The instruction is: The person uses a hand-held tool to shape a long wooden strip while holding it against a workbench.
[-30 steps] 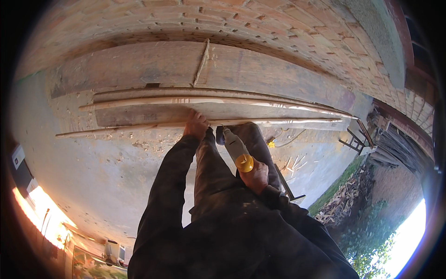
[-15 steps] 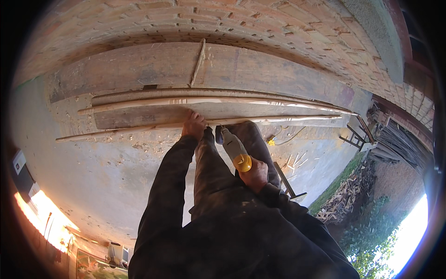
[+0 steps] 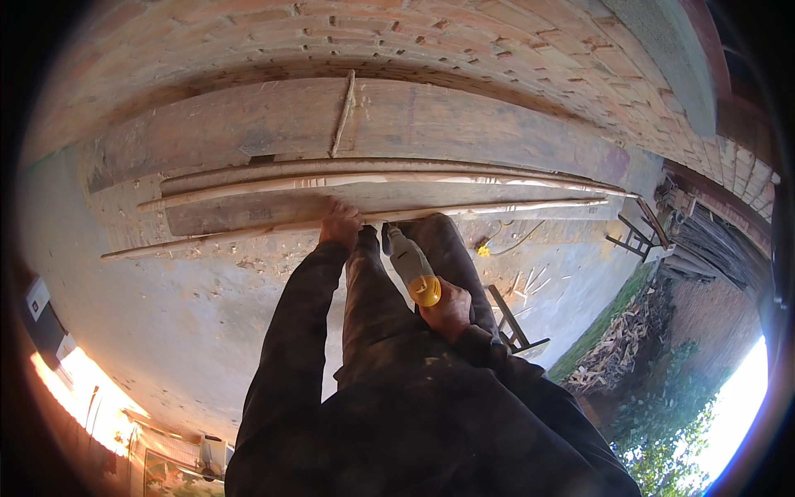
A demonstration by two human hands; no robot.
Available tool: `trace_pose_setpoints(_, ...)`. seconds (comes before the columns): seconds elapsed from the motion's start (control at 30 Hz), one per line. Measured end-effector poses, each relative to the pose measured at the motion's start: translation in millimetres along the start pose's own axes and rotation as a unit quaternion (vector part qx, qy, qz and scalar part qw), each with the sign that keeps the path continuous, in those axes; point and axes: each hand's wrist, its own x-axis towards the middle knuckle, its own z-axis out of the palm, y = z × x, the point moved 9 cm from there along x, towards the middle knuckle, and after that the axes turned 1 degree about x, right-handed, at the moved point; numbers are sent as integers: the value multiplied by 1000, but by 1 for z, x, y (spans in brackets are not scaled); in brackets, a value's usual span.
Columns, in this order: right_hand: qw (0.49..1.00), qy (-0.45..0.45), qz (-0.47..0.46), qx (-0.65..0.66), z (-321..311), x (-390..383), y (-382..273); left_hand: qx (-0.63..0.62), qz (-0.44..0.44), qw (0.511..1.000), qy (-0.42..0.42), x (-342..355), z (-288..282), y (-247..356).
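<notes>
My left hand [image 3: 339, 219] grips a long pale wooden pole [image 3: 497, 208] at the front edge of a weathered narrow board [image 3: 224, 216]. My right hand [image 3: 447, 313], low between my legs, is closed around a power tool [image 3: 409, 262] with a grey body and a yellow rear end. The tool points up at the pole, its tip just right of my left hand; whether it touches is too small to tell. Two more long poles [image 3: 397, 176] lie just beyond, parallel to it.
A wide plank [image 3: 464, 120] with a short stick [image 3: 343, 112] across it runs along a brick wall [image 3: 497, 37]. Wood chips and a yellow-fitted cable [image 3: 483, 248] lie on the concrete floor [image 3: 207, 315]. Metal stands [image 3: 633, 242] and a scrap-wood pile [image 3: 611, 340] are at right.
The view has shifted slightly, with the near pole's angle tilting a little. My left hand sits slightly further left in the picture; both hands keep their holds.
</notes>
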Motion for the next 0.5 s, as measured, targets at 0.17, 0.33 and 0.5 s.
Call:
trace_pose_setpoints(0.17,1000,20,-6,21,-2,0,-1,26,22,999,24,-2,4,-4)
trace_pose_setpoints(0.33,999,15,19,21,3,-3,11,28,20,999,-1,3,6,1)
trace_pose_setpoints(0.5,998,-21,44,35,-3,1,10,42,23,999,0,5,7,1)
